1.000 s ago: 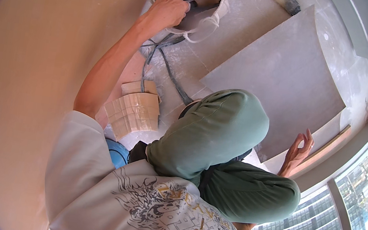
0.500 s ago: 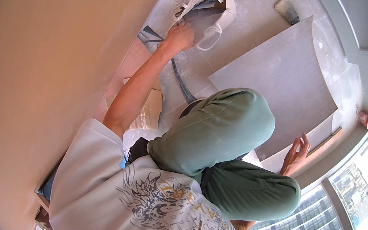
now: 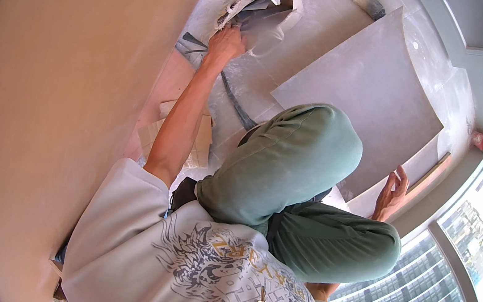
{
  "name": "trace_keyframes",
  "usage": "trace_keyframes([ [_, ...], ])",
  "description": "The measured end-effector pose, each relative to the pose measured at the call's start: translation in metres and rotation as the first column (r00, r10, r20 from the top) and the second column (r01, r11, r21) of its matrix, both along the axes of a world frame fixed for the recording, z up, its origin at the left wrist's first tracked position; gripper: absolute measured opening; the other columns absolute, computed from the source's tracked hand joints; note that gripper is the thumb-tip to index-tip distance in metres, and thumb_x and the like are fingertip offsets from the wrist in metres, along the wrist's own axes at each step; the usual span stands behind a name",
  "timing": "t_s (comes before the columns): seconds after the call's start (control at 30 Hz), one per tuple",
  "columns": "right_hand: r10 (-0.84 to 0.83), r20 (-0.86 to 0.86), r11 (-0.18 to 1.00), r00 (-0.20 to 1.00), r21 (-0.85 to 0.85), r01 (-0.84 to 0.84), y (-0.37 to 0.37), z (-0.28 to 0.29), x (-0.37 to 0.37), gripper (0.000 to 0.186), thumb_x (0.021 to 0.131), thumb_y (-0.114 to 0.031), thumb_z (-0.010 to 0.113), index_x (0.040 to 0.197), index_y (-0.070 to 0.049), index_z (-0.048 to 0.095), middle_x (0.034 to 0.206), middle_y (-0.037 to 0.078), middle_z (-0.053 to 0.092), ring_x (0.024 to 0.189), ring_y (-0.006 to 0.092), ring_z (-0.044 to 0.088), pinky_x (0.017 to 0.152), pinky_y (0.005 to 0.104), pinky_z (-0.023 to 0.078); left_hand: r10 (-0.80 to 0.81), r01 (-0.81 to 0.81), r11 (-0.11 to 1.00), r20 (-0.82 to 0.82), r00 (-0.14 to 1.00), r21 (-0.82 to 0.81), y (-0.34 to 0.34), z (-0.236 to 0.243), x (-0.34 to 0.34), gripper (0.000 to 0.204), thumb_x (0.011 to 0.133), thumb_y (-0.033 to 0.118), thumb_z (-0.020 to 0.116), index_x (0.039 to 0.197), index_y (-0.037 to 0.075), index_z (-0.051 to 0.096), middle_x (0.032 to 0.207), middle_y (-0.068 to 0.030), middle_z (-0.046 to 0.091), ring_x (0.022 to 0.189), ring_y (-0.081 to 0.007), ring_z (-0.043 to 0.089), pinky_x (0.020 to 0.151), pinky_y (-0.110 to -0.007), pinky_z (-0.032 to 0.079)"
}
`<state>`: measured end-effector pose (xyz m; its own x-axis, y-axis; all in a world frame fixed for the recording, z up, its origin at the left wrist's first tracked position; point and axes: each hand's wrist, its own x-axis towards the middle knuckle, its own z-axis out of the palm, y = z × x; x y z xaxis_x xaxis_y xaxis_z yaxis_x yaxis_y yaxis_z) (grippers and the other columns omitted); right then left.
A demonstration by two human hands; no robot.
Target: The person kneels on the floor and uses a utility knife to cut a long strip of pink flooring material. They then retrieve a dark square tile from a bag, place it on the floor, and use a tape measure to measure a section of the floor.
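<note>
My left hand (image 3: 227, 43) reaches out to the near rim of a whitish sack (image 3: 296, 8). Its fingers are curled in at the sack's mouth, and what they hold is hidden. Dark and grey scraps (image 3: 260, 4) fill the sack, and a blurred grey patch lies just right of the hand. Beyond my right knee, my right hand (image 3: 393, 195) is raised with its fingers loosely apart and nothing in them. It is nearest to a large grey sheet (image 3: 374, 96) on the floor and a narrow wooden strip (image 3: 428, 179).
A brush-like block (image 3: 368, 3) lies beyond the sheet. Dark flat strips (image 3: 233, 100) and cardboard (image 3: 200, 142) lie near my left forearm. A tan panel (image 3: 75, 95) rises along the left. At right, a red cup (image 3: 480, 141) stands near the window frame (image 3: 461, 227).
The view has shifted slightly. My left hand stays at the sack, whose mouth looks narrower and whose loop is now blurred. My right hand keeps nearly the same pose.
</note>
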<state>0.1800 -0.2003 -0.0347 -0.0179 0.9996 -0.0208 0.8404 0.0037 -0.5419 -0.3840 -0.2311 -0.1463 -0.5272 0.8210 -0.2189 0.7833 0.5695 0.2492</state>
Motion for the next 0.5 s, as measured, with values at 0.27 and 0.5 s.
trace_keyframes([
  [0.27, -0.025, -0.019, 0.996, 0.999, -0.086, 0.023, 0.0035, -0.0009, -0.0085, 0.032, 0.103, -0.026, 0.059, 0.130, -0.010, 0.063, 0.121, 0.010, 0.067, 0.099, 0.0211, 0.065, 0.087, 0.0371, 0.051, -0.039, 0.052, 0.994, 0.142, 0.989, -0.091, -0.0056, -0.0063, -0.0062, 0.039, 0.093, 0.031, 0.051, 0.121, 0.014, 0.072, 0.127, -0.0211, 0.063, 0.118, -0.0371, 0.061, 0.103, -0.045, 0.047],
  [0.5, -0.003, -0.053, 0.997, 0.999, -0.077, -0.001, 0.0035, -0.0104, -0.0008, 0.030, 0.102, -0.024, 0.060, 0.129, -0.009, 0.064, 0.119, 0.009, 0.066, 0.094, 0.0186, 0.063, 0.083, 0.0348, 0.050, -0.075, 0.086, 0.995, 0.183, 0.980, -0.055, -0.0033, -0.0142, -0.0144, 0.038, 0.094, 0.031, 0.051, 0.119, 0.013, 0.073, 0.123, -0.0210, 0.064, 0.117, -0.0361, 0.060, 0.103, -0.043, 0.046],
])
